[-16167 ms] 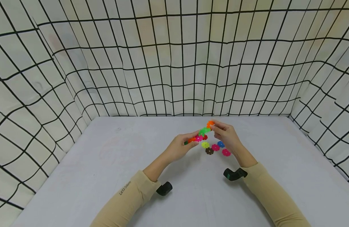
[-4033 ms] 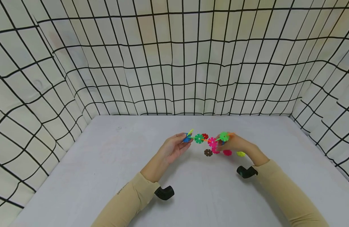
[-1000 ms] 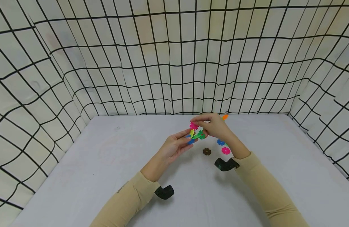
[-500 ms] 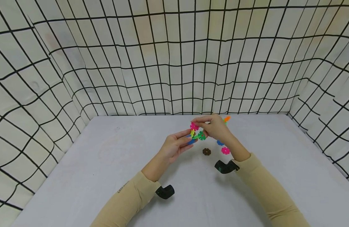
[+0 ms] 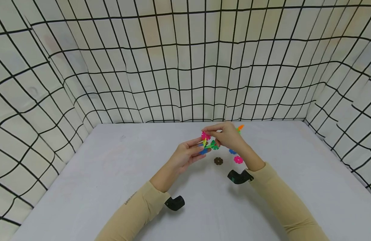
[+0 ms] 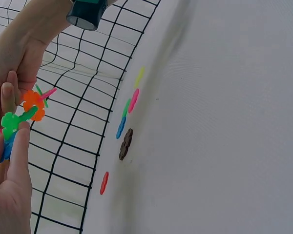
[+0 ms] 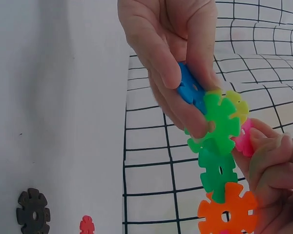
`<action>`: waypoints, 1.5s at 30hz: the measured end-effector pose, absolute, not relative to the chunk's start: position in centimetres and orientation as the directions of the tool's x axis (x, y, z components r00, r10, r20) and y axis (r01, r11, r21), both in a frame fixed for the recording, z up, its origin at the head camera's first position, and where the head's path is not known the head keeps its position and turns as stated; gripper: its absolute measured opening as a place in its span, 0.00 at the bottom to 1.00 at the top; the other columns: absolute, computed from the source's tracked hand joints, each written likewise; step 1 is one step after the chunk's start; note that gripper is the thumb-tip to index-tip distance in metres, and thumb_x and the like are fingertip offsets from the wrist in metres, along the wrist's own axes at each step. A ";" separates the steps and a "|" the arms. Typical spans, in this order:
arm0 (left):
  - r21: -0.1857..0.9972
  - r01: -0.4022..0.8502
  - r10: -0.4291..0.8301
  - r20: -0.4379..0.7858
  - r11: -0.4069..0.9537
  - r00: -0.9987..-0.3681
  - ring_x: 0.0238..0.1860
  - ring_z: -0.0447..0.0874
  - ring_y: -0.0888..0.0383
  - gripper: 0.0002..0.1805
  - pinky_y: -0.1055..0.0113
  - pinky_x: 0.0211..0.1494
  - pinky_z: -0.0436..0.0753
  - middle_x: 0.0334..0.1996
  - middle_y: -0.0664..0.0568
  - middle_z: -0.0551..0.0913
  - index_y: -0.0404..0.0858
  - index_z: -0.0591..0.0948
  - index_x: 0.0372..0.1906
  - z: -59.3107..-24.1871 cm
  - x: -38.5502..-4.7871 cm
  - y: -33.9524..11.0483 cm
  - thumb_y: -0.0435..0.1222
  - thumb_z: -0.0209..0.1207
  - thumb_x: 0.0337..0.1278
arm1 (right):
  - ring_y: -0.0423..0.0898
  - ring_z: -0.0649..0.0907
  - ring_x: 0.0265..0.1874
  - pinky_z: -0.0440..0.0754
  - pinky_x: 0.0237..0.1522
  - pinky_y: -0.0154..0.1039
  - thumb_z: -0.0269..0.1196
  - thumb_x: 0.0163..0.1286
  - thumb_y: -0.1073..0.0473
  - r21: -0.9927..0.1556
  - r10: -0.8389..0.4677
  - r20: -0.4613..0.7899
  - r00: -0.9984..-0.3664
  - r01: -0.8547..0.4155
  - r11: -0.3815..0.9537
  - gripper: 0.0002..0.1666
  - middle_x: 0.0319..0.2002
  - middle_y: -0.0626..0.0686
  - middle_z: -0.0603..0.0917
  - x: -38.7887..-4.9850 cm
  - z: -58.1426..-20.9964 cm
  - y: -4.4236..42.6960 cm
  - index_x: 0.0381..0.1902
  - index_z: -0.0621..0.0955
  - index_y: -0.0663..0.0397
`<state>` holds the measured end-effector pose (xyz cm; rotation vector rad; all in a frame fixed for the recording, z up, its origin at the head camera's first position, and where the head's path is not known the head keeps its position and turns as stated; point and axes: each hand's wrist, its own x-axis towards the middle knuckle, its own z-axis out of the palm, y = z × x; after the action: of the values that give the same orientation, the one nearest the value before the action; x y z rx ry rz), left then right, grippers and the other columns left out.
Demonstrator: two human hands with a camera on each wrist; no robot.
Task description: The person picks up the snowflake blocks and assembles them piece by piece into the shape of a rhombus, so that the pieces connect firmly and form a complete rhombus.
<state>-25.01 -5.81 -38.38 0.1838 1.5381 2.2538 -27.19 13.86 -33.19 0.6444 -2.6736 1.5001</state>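
L hand (image 5: 180,156) is holding the flower-disc chain (image 7: 221,124) by its blue disc (image 7: 190,88), above the desk (image 5: 113,167). R hand (image 5: 229,135), up from the desk since 4 s ago, is pinching a pink disc (image 5: 205,135) at the yellow disc (image 7: 240,104); so chain is prob. gaining 1 pc., joining unclear.

A white wall (image 5: 200,78) stood across the top of the frame, ruled with black lines (image 5: 188,13) that crossed in a tall, slightly wavering grid. Faint yellow and pink blotches tinted it near the top. At the left edge I saw a side wall (image 5: 18,140), and at the right edge another (image 5: 345,124), both gridded alike and slanting outward toward me. Below them a pale table (image 5: 83,190) spread over the lower frame, its far edge running nearly level. Light fell softly; a blurred grey shadow (image 7: 51,73) crossed the tabletop.
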 end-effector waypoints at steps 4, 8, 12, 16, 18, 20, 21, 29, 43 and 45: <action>0.904 -0.283 0.440 -0.123 -0.320 -0.889 0.50 0.88 0.55 0.28 0.66 0.52 0.84 0.64 0.38 0.75 0.30 0.63 0.77 -38.4 -24.9 -6.0 0.24 0.49 0.77 | 0.50 0.74 0.12 0.64 0.16 0.31 0.65 0.75 0.61 -0.790 -0.376 0.193 -0.906 -0.370 0.488 0.15 0.17 0.54 0.78 -27.2 -33.1 13.4 0.56 0.87 0.56; 0.887 -0.309 0.465 -0.125 -0.344 -0.877 0.51 0.87 0.54 0.28 0.67 0.51 0.84 0.67 0.36 0.71 0.30 0.62 0.77 -38.6 -24.8 -6.0 0.23 0.48 0.77 | 0.51 0.75 0.13 0.66 0.16 0.31 0.65 0.75 0.60 -0.787 -0.358 0.194 -0.914 -0.362 0.499 0.17 0.26 0.53 0.84 -27.1 -32.8 13.3 0.60 0.85 0.52; 0.866 -0.332 0.479 -0.126 -0.375 -0.869 0.54 0.86 0.51 0.29 0.67 0.51 0.84 0.70 0.35 0.68 0.31 0.60 0.78 -38.8 -24.8 -6.0 0.24 0.47 0.77 | 0.52 0.76 0.14 0.69 0.17 0.33 0.65 0.76 0.59 -0.797 -0.303 0.227 -0.926 -0.355 0.489 0.16 0.22 0.53 0.81 -26.9 -32.3 13.7 0.58 0.86 0.53; 0.846 -0.337 0.447 -0.135 -0.413 -0.884 0.54 0.87 0.52 0.28 0.67 0.51 0.84 0.66 0.38 0.72 0.33 0.59 0.78 -38.9 -24.7 -6.1 0.25 0.47 0.79 | 0.49 0.75 0.13 0.71 0.19 0.35 0.66 0.75 0.59 -0.791 -0.274 0.250 -0.929 -0.359 0.495 0.15 0.17 0.52 0.77 -26.7 -32.0 14.3 0.56 0.87 0.55; 0.833 -0.346 0.424 -0.152 -0.431 -0.893 0.51 0.88 0.53 0.26 0.67 0.50 0.84 0.63 0.40 0.75 0.35 0.61 0.77 -38.9 -24.8 -6.1 0.27 0.47 0.79 | 0.48 0.75 0.13 0.72 0.20 0.35 0.66 0.74 0.58 -0.784 -0.268 0.257 -0.928 -0.363 0.503 0.15 0.17 0.52 0.77 -26.7 -32.0 14.7 0.55 0.87 0.55; 0.825 -0.351 0.406 -0.165 -0.442 -0.899 0.49 0.88 0.54 0.24 0.67 0.49 0.85 0.61 0.41 0.77 0.36 0.63 0.74 -38.9 -24.8 -6.0 0.30 0.48 0.80 | 0.48 0.75 0.13 0.71 0.19 0.35 0.67 0.74 0.57 -0.777 -0.262 0.260 -0.929 -0.363 0.514 0.15 0.16 0.54 0.77 -26.7 -32.0 15.1 0.55 0.87 0.55; 0.823 -0.353 0.400 -0.170 -0.445 -0.900 0.49 0.89 0.54 0.22 0.67 0.49 0.85 0.61 0.41 0.78 0.36 0.65 0.73 -38.9 -24.9 -6.0 0.31 0.48 0.81 | 0.48 0.76 0.13 0.72 0.18 0.35 0.67 0.74 0.56 -0.775 -0.259 0.260 -0.930 -0.361 0.519 0.15 0.16 0.54 0.77 -26.7 -32.1 15.3 0.55 0.87 0.55; 0.814 -0.352 0.355 -0.194 -0.461 -0.914 0.48 0.89 0.54 0.10 0.65 0.48 0.86 0.61 0.40 0.77 0.39 0.69 0.59 -39.0 -25.0 -5.8 0.36 0.47 0.82 | 0.49 0.80 0.19 0.79 0.26 0.36 0.66 0.74 0.58 -0.770 -0.316 0.249 -0.915 -0.385 0.508 0.16 0.38 0.59 0.86 -27.1 -33.1 17.0 0.56 0.85 0.60; 0.764 -0.302 0.225 -0.209 -0.570 -0.952 0.42 0.87 0.54 0.10 0.70 0.47 0.85 0.50 0.45 0.76 0.40 0.67 0.60 -38.3 -25.6 -6.9 0.37 0.45 0.83 | 0.58 0.82 0.30 0.79 0.31 0.38 0.66 0.75 0.55 -0.807 -0.281 0.169 -0.945 -0.297 0.510 0.17 0.38 0.54 0.85 -28.1 -35.3 19.5 0.53 0.86 0.62; 0.756 -0.296 0.208 -0.213 -0.584 -0.955 0.40 0.87 0.55 0.08 0.71 0.45 0.85 0.47 0.46 0.76 0.41 0.67 0.57 -38.1 -25.7 -7.1 0.38 0.46 0.83 | 0.61 0.82 0.33 0.80 0.34 0.41 0.66 0.75 0.55 -0.812 -0.294 0.124 -0.948 -0.267 0.519 0.16 0.39 0.57 0.86 -28.2 -35.7 19.7 0.52 0.86 0.61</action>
<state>-25.74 -7.13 -38.07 -0.1461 1.2513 2.5643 -28.22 19.67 -35.66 0.5100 -2.7629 1.4691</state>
